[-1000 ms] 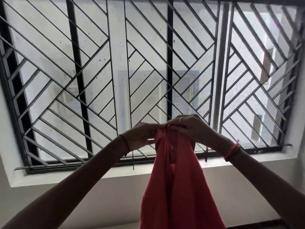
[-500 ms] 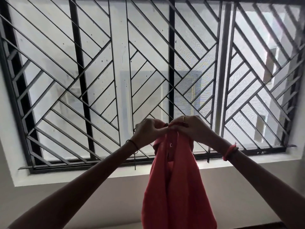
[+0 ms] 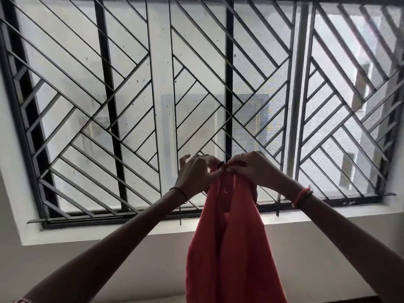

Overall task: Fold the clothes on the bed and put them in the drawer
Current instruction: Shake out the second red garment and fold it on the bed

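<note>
Now fans out the outer fingers of left hand point(image 3: 194, 176), pinching only with thumb and forefinger; keeps right hand point(image 3: 255, 171) curled round the top of the coral garment point(image 3: 231, 259). Hangs it narrow, button placket showing, before the window grille point(image 3: 229, 84).

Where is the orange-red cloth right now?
In the head view the orange-red cloth hangs at lower centre, pinched at its top by the left hand and right hand, in front of the window grille.
</note>
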Demonstrator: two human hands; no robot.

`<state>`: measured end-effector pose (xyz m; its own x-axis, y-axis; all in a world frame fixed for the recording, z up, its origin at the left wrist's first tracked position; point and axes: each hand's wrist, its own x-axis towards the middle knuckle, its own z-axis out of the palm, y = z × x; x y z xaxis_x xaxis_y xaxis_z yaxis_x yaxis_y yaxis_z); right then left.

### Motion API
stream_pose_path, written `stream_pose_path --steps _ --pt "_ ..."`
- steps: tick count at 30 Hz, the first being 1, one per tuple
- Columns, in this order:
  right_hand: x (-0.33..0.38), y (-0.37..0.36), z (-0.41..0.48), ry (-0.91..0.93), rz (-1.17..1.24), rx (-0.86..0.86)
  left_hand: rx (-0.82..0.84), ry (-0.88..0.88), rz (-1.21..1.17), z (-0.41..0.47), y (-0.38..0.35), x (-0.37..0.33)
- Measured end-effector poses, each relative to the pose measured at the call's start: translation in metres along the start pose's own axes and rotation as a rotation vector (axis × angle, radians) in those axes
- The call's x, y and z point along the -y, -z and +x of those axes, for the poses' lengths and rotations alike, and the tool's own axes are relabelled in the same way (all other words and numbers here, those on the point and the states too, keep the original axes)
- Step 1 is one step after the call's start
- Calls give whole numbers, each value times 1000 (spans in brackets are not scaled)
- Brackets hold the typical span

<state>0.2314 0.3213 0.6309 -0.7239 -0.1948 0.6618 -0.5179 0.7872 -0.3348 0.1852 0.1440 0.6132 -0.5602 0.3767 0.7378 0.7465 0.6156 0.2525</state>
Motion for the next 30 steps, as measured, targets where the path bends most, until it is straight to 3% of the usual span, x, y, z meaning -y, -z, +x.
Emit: stream_pose_path --steps 10,17,20,23,26,30 --pt "-1 3 -1 -175 320 38 -50 -21 -43 0 0 -2" --pt "1 1 -10 -328 849 49 -62 -32 -242 4 0 -8" --pt "1 -2 -13 -409 1121 71 3 47 -377 9 -1 -8" --pt "3 -8 -13 -450 1242 73 152 145 -663 10 8 -12" --pt "3 -10 -15 -469 1277 167 316 202 -798 10 15 -10" --pt "-2 -13 -25 -491 1274 254 389 246 -823 10 12 -4"
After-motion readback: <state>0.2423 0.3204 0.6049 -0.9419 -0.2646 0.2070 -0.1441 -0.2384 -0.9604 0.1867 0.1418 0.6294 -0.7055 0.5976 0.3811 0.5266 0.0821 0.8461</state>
